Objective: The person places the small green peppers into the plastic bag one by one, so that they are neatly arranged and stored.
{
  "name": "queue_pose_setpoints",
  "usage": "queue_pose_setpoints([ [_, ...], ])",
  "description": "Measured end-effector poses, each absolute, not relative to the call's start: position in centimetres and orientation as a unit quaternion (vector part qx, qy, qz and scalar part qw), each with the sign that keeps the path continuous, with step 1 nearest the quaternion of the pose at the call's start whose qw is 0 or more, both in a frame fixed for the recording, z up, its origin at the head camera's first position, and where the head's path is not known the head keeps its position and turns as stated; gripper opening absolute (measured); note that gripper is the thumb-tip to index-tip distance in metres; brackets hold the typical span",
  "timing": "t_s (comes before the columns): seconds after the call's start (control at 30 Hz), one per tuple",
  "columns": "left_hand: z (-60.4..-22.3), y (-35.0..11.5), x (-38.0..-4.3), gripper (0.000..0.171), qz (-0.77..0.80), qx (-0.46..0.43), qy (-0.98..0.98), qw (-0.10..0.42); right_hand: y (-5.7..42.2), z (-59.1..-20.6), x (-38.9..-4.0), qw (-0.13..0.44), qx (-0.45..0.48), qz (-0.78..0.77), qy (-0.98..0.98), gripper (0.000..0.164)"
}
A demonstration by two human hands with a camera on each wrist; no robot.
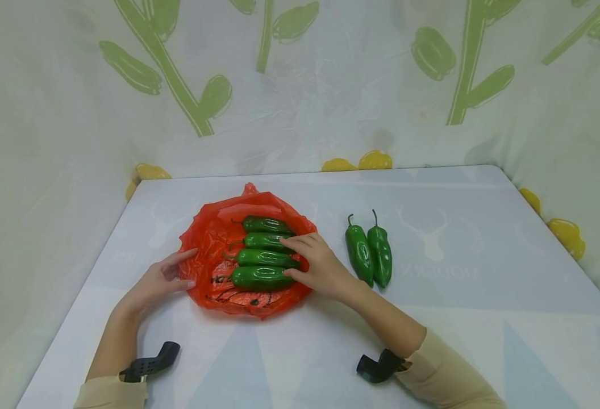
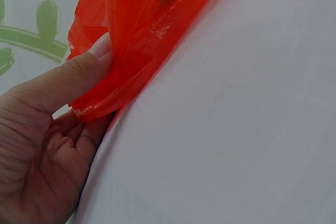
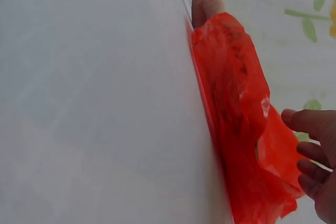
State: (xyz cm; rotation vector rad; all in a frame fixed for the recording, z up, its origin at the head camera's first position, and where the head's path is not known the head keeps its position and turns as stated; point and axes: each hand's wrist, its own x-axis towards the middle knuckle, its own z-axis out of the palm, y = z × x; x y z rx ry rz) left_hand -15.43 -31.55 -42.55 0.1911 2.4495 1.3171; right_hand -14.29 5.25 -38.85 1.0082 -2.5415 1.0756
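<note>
Left hand at the near side of a red plastic bag, pinching its edge: thumb laid on the plastic, the other fingers tucked behind and under it (the left wrist view gives this best). The bag lies on the tabletop between the two hands, its mouth facing up and its rim crumpled.

Inside the bag, four green peppers lie side by side in a row. Stems point toward the left hand, tips toward the right. Dark printed marks show on the red plastic, on the person's side of the row.

Right hand reaches over the opposite rim, above the pepper tips. Fingers spread and lightly curved, thumb apart from them, near the pepper closest to the person. Whether the fingertips touch any pepper, cannot tell; in the right wrist view the hand hangs beside the bag with nothing seen in its grasp.

Two more green peppers lie outside the bag, to the right of the right hand and just past its wrist. They rest side by side, touching or nearly so, stems pointing away from the person.

Black devices sit on both forearms, behind the hands, at the cuffs of tan sleeves. Beyond the hands, a pale backdrop with green stems and leaves and yellow shapes.
</note>
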Motion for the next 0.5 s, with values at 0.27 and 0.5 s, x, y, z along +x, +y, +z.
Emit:
queue_pose_setpoints([
  [0.27,-42.5,-31.6,-15.3,0.075,0.468,0.071,0.863,0.176,7.3,-38.4,-14.7,0.117,0.324,0.367,-0.864,0.056],
  [0.5,-42.5,-31.6,-15.3,0.076,0.463,0.071,0.866,0.176,8.9,-38.2,-14.9,0.132,0.313,0.366,-0.866,0.056],
])
